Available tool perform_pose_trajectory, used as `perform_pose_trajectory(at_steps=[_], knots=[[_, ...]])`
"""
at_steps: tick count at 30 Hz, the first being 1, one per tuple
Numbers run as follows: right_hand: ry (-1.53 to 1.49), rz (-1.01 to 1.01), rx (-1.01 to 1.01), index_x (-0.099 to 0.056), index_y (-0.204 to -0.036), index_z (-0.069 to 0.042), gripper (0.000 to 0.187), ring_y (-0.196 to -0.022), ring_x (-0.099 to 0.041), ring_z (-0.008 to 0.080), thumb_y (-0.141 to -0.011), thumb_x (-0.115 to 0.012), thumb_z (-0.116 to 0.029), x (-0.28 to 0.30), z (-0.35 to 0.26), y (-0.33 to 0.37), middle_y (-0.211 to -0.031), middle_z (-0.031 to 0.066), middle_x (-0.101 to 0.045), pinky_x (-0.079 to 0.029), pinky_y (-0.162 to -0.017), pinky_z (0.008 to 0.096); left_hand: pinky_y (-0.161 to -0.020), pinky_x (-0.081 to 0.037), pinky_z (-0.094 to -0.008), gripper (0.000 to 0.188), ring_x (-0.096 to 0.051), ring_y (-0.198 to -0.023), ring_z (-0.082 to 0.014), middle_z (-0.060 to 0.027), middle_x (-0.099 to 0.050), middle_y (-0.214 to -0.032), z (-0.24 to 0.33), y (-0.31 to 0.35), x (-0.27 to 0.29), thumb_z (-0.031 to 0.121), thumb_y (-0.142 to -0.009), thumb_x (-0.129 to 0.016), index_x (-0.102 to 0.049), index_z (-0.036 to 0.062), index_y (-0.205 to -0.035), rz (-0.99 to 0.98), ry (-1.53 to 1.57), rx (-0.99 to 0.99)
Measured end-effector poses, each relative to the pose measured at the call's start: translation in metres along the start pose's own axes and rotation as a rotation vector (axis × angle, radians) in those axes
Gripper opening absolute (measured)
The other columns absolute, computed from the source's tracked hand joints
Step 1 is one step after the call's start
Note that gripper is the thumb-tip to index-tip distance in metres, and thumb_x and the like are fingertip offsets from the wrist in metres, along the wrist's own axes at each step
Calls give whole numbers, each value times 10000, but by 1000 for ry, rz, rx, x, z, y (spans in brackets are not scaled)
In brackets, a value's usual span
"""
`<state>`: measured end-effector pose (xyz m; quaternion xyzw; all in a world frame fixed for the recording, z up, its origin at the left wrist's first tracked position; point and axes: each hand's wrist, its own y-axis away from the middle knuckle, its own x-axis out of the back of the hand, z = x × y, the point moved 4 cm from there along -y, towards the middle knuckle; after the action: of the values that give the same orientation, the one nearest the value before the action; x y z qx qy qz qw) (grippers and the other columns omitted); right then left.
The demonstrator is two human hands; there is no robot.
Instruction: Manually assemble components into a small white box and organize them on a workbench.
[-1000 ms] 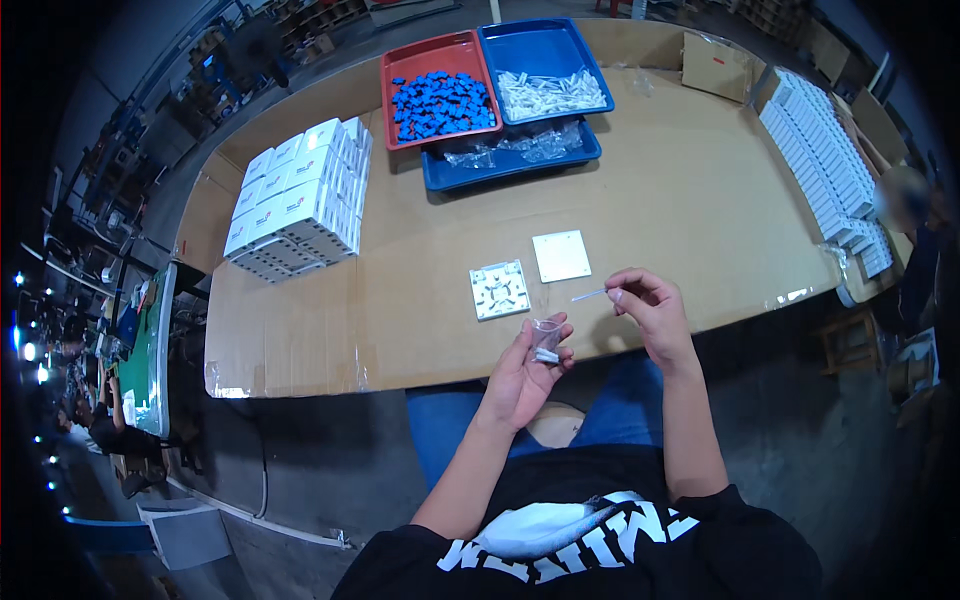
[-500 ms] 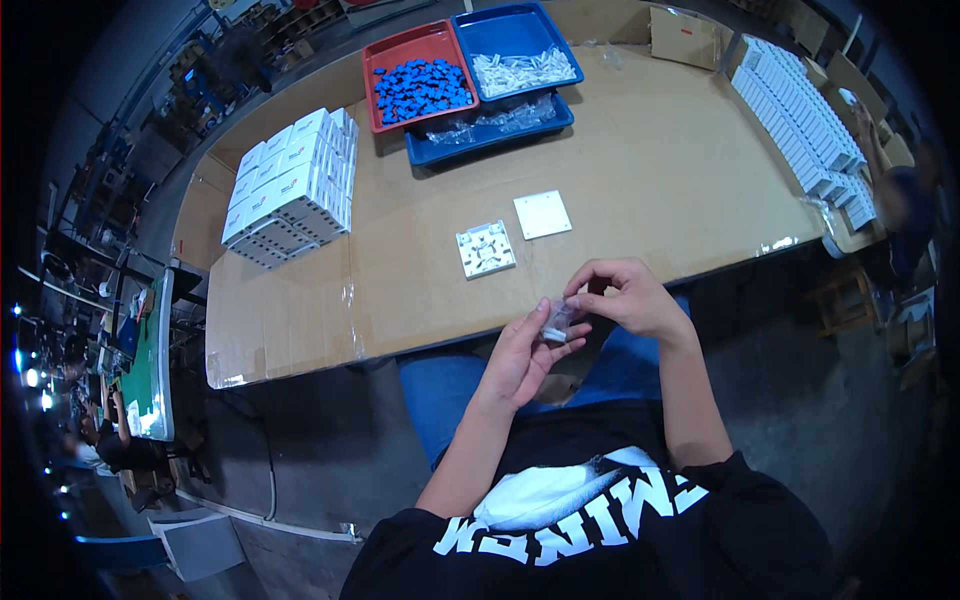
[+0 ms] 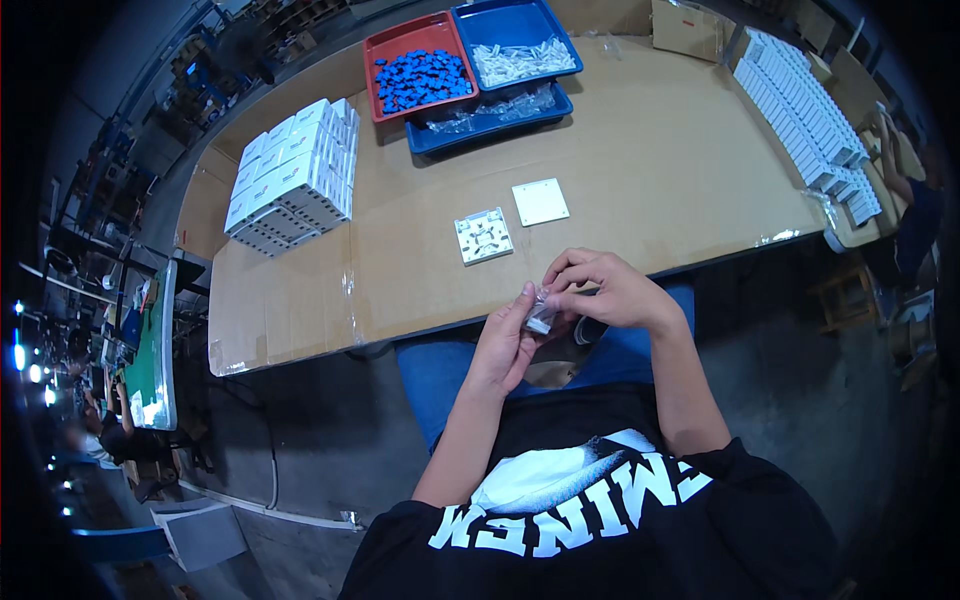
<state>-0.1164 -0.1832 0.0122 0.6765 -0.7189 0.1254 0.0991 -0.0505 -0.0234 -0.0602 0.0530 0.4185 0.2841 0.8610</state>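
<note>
- While the left hand point(image 3: 503, 345) grips a clear bag point(image 3: 541, 312), the right hand point(image 3: 610, 291) pinches its upper end;
- beyond, a white base point(image 3: 484, 236) lies beside a plate point(image 3: 540, 201).

Clear bag point(image 3: 543, 302), white pieces point(image 3: 538, 326) inside

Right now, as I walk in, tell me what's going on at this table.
The person's left hand holds a small clear bag with something white in it, and the right hand has its fingers at the bag's top. On the table ahead lie an open white square base and a flat white plate. Farther back, a red tray holds blue pieces; the blue tray beside it holds white pieces.
</note>
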Motion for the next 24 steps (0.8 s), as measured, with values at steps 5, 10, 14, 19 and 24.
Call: perform_pose_trajectory(at_steps=[5, 10, 14, 19, 24], knots=[[-127, -82, -109, -729, -993, 24, 165, -961, -673, 167, -910, -763, -115, 1, 19, -3, -1089, 87, -693, -534, -878, 320, -934, -582, -335, 462, -726, -1052, -229, -144, -722, -1107, 0, -6, 4, 370, -1109, -486, -616, -50, -1253, 26, -126, -5], [-106, 94, -123, -741, -958, -11, 141, -862, -666, 127, -860, -807, -88, 22, 23, 1, -911, 52, -718, -525, -809, 279, -940, -554, -308, 430, -742, -1032, -232, -156, -734, -1162, 12, -11, -20, 314, -1113, -485, -659, -57, -1246, -28, -509, -105], [-179, 136, -146, -738, -936, -14, 136, -847, -652, 100, -851, -817, -83, 26, 28, 1, -861, 35, -712, -516, -792, 263, -904, -550, -287, 382, -730, -981, -169, -128, -761, -1077, 15, -19, -17, 278, -1105, -522, -683, -34, -1253, -21, -534, -146], [-415, 295, -1, -688, -1036, -14, 207, -907, -656, 94, -864, -802, -30, 9, 31, -10, -962, 29, -698, -534, -820, 245, -915, -513, -269, 362, -682, -971, -115, -112, -749, -1062, 20, -22, -12, 261, -1110, -515, -695, -30, -1229, 72, -609, -197], [-613, 383, 56, -611, -1238, 13, 395, -1018, -648, 97, -875, -764, 36, -1, 32, -21, -1060, 51, -675, -547, -880, 240, -918, -505, -260, 190, -648, -993, -102, -62, -705, -1045, 35, -17, -28, 110, -1055, -609, -666, -29, -1171, 312, -532, -511]])
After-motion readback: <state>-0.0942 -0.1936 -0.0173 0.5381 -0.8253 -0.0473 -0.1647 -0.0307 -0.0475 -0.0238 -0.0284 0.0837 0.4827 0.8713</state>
